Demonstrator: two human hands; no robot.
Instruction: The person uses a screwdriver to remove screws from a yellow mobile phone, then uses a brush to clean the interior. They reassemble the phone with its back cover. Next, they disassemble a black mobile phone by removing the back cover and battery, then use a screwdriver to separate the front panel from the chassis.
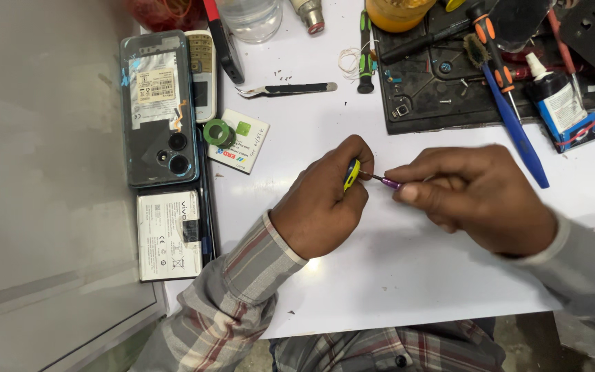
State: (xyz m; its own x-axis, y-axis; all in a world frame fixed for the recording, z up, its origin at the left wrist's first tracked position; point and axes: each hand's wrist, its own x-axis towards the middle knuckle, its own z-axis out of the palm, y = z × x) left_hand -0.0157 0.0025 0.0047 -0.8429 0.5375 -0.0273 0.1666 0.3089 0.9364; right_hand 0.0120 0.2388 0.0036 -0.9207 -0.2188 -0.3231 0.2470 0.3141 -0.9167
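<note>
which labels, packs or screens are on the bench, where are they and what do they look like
Phone back: far left, dark, pale sticker label.
Battery: below the phone, white printed rectangle.
Small pack: right of the phone, white, green and blue.
Glue bottle: far right, white label.

Glossy plastic screwdriver handle – metal bit (purple), matt table

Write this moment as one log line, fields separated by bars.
left hand: grips yellow tool | right hand: pinches purple bit | bit: at tool tip | phone: lies apart, left
</note>
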